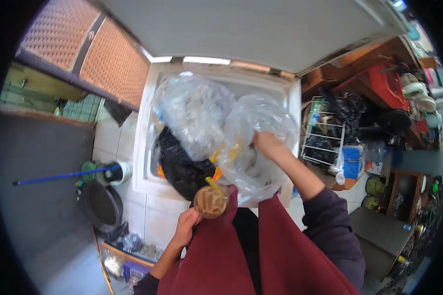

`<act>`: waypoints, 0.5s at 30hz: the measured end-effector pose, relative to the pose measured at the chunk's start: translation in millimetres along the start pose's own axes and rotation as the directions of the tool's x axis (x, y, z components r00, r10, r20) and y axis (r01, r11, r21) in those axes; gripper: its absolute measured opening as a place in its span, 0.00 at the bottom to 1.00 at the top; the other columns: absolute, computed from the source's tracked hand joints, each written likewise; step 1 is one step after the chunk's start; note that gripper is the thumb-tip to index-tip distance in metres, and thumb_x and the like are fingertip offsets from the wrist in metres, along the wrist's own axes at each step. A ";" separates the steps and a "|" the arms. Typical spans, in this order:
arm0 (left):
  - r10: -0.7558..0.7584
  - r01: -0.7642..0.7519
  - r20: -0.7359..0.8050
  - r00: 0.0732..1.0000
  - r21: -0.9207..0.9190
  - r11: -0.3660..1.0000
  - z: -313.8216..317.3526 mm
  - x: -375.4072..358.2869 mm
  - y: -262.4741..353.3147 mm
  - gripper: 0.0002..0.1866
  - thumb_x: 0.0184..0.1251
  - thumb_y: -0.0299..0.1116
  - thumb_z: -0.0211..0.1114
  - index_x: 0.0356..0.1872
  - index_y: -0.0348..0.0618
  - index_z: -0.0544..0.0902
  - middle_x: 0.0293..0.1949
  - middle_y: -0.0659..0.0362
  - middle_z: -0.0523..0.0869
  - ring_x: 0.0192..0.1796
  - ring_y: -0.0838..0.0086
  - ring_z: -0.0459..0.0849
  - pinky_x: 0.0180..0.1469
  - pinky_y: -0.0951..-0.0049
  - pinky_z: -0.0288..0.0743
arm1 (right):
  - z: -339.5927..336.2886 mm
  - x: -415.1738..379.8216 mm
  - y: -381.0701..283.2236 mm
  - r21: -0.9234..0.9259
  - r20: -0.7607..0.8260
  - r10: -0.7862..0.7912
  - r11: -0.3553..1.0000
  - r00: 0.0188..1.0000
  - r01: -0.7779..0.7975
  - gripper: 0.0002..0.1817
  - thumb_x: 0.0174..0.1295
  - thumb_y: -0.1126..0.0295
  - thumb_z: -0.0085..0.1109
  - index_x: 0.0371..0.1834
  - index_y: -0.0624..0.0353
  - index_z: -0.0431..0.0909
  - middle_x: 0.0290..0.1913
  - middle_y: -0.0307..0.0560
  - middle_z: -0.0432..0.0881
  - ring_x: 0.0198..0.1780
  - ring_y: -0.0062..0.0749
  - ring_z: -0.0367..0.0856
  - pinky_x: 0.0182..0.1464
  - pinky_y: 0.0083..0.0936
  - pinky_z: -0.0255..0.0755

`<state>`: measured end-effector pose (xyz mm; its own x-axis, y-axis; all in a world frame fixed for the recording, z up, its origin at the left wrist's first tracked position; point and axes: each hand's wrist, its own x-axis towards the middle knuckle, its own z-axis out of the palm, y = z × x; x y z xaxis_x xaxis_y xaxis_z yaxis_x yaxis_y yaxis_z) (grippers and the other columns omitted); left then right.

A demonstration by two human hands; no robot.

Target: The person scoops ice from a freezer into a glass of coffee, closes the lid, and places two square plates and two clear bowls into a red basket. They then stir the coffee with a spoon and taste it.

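My left hand (186, 226) holds a clear plastic cup (210, 202) of brown iced drink with a yellow straw, close to my chest. My right hand (267, 143) reaches into an open white chest freezer (143, 162) and grips a large clear plastic bag (261, 123). A second clear bag (194, 110) lies to its left inside the freezer. A black bag (182, 167) sits below them, with orange and yellow packaging showing beside it. I wear a dark red apron (275, 250) over a dark sleeve.
The freezer lid (261, 29) stands raised above. A blue-handled mop (64, 175) and a dark basin (103, 206) are on the left floor. A white wire rack (325, 132) with black bags stands at the right, with cluttered shelves beyond.
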<state>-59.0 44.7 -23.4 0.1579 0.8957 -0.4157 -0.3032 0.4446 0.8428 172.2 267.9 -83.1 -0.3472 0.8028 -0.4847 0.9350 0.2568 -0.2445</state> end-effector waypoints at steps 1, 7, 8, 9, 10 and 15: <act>0.024 -0.024 -0.003 1.000 -0.008 1.000 -1.3 1.3 -1.9 0.15 0.62 0.39 0.41 0.18 0.42 0.64 0.19 0.67 0.59 0.24 0.82 0.56 0.27 0.82 0.50 | -23.6 -31.2 -1.6 0.210 0.043 -0.134 0.970 0.990 0.122 0.09 0.51 0.67 0.46 0.32 0.59 0.72 0.28 0.52 0.76 0.33 0.43 0.74 0.35 0.31 0.66; -0.042 0.040 -0.087 0.995 -0.030 0.999 -5.7 14.6 -1.4 0.14 0.60 0.40 0.43 0.20 0.42 0.65 0.19 0.67 0.60 0.23 0.81 0.56 0.27 0.81 0.50 | -163.4 -154.0 73.1 0.621 -0.229 0.078 0.779 0.970 0.084 0.09 0.54 0.64 0.50 0.26 0.59 0.72 0.18 0.35 0.69 0.21 0.16 0.66 0.20 0.14 0.60; -0.065 0.063 -0.088 0.994 -0.028 0.998 -0.8 17.5 8.6 0.15 0.60 0.41 0.44 0.21 0.41 0.66 0.19 0.66 0.62 0.25 0.81 0.61 0.32 0.80 0.59 | -175.8 -154.8 95.8 0.787 -0.296 0.313 0.615 0.903 0.045 0.09 0.56 0.65 0.48 0.25 0.58 0.72 0.15 0.32 0.65 0.15 0.12 0.61 0.15 0.11 0.53; -0.053 0.051 -0.080 0.995 -0.024 0.998 1.9 21.4 14.2 0.15 0.60 0.41 0.44 0.21 0.41 0.66 0.19 0.66 0.62 0.25 0.81 0.61 0.32 0.80 0.59 | -183.8 -145.9 131.8 0.795 -0.302 0.552 0.596 0.777 -0.115 0.12 0.54 0.63 0.48 0.28 0.63 0.70 0.23 0.45 0.73 0.25 0.25 0.70 0.31 0.22 0.66; -0.050 0.047 -0.067 0.996 -0.043 0.998 3.8 24.5 17.6 0.15 0.60 0.41 0.44 0.21 0.41 0.66 0.19 0.66 0.63 0.26 0.80 0.64 0.37 0.76 0.62 | -177.3 -121.8 180.8 0.655 -0.605 0.575 0.753 0.551 -0.067 0.12 0.55 0.63 0.47 0.30 0.63 0.70 0.24 0.47 0.74 0.25 0.30 0.72 0.32 0.26 0.66; -0.085 0.087 -0.177 0.981 0.001 0.996 22.6 42.0 27.3 0.15 0.57 0.43 0.46 0.19 0.43 0.64 0.16 0.67 0.59 0.20 0.80 0.63 0.41 0.67 0.70 | -181.5 -20.9 318.1 0.787 -0.601 0.776 0.617 0.190 -0.029 0.11 0.57 0.66 0.43 0.39 0.58 0.69 0.27 0.46 0.74 0.29 0.27 0.74 0.32 0.24 0.67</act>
<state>-39.4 94.3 -10.1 0.0144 0.8417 -0.5398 -0.2870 0.5206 0.8041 489.9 430.5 1.7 0.7027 0.6756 0.2231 0.5303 -0.2882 -0.7973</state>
